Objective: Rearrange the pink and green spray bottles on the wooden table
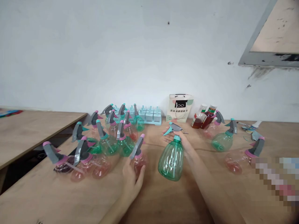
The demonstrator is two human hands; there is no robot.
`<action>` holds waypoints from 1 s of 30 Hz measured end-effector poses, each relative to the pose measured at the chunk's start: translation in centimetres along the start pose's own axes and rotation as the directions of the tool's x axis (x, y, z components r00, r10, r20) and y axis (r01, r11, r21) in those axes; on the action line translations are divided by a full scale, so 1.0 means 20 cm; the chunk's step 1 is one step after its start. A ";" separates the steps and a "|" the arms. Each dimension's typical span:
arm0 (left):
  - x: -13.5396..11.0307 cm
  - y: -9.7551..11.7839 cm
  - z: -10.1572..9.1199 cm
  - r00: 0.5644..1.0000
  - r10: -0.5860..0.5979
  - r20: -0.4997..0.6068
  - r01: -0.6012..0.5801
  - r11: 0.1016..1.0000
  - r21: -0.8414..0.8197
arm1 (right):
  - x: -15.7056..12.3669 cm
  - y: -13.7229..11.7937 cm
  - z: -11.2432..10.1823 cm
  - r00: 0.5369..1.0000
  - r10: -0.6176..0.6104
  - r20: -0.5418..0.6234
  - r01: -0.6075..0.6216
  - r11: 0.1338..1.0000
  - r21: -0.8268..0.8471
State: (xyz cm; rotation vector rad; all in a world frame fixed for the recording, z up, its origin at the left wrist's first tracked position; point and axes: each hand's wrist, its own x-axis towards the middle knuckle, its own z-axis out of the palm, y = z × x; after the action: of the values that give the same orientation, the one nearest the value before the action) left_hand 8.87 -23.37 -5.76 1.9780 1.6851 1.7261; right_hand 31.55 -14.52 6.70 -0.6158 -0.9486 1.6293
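My left hand (132, 178) wraps round a pink spray bottle (139, 160) with a grey trigger and pink collar, standing at the right end of a cluster of bottles. My right hand (184, 143) grips the neck of a green spray bottle (171, 161) with a teal and grey trigger head, held tilted over the wooden table (163, 199). My fingers curl behind its collar. Both forearms reach in from the bottom edge.
Several pink and green spray bottles (105, 143) crowd the table's left. Others lie at the right: a green one (221, 140) and a pink one (240, 158). Blue ice-pop moulds (149, 116), a small paper bag (179, 108) and two brown bottles (202, 117) line the wall. A second table (30, 130) stands left.
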 end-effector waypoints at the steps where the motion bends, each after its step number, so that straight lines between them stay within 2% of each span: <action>1: 0.04 0.00 0.03 0.998 0.041 0.040 -0.043 0.998 0.045 | 0.00 0.00 0.00 1.000 0.013 0.005 -0.013 1.000 -0.003; 5: 0.21 -0.01 0.15 0.990 0.072 0.121 -0.084 0.992 0.091 | -0.01 0.01 0.00 0.997 0.044 0.056 -0.043 0.999 -0.009; 9: 0.25 -0.05 0.23 0.993 0.026 0.119 -0.041 0.990 0.132 | -0.01 0.01 0.00 0.993 0.056 0.105 -0.049 0.996 -0.070; 15: 0.19 -0.12 0.23 0.988 0.079 0.136 -0.095 0.989 0.114 | 0.04 0.01 -0.04 0.998 -0.027 -0.056 0.019 0.990 -0.143; 19: 0.21 -0.13 0.23 0.990 0.072 0.117 -0.085 0.990 0.109 | 0.04 0.02 -0.04 0.999 0.009 0.035 -0.006 0.998 -0.061; 22: 0.22 -0.13 0.23 0.990 0.061 0.128 -0.073 0.993 0.094 | 0.04 0.04 -0.05 0.997 -0.001 0.075 0.006 0.998 -0.060; 28: 0.21 -0.13 0.23 0.989 0.056 0.140 -0.072 0.992 0.108 | 0.08 0.07 -0.08 0.990 0.024 -0.140 -0.041 0.992 -0.117; 30: 0.21 -0.13 0.23 0.988 0.058 0.143 -0.074 0.991 0.111 | 0.08 0.06 -0.07 0.990 0.010 -0.139 -0.025 0.994 -0.107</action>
State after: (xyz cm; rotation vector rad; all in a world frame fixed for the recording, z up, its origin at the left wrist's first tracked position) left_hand 9.48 -16.64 -6.24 2.1710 1.7292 1.4997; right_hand 31.64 -12.73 4.98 -0.8032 -0.9363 1.5363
